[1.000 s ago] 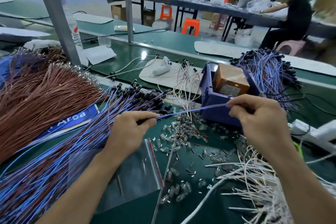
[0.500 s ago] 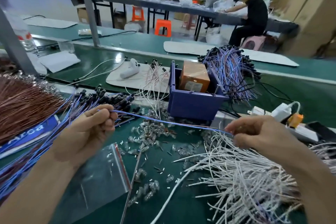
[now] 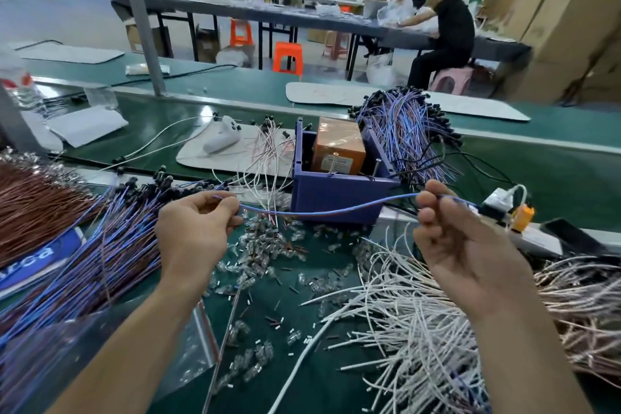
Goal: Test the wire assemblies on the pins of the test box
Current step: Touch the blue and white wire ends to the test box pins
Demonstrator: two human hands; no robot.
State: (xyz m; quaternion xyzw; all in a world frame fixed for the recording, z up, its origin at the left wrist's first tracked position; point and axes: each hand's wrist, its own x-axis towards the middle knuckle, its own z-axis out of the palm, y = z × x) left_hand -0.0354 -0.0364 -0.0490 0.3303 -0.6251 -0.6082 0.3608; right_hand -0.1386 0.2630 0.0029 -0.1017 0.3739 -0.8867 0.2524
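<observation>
My left hand (image 3: 193, 232) and right hand (image 3: 460, 245), both raised with fingers curled, pinch one thin blue wire (image 3: 332, 210) sagging between them before the purple plastic box (image 3: 339, 202).

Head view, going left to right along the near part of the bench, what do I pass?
brown wires → blue wires → left hand → held wire → right hand. The white wires and the box overlap these, so they are left out.
</observation>
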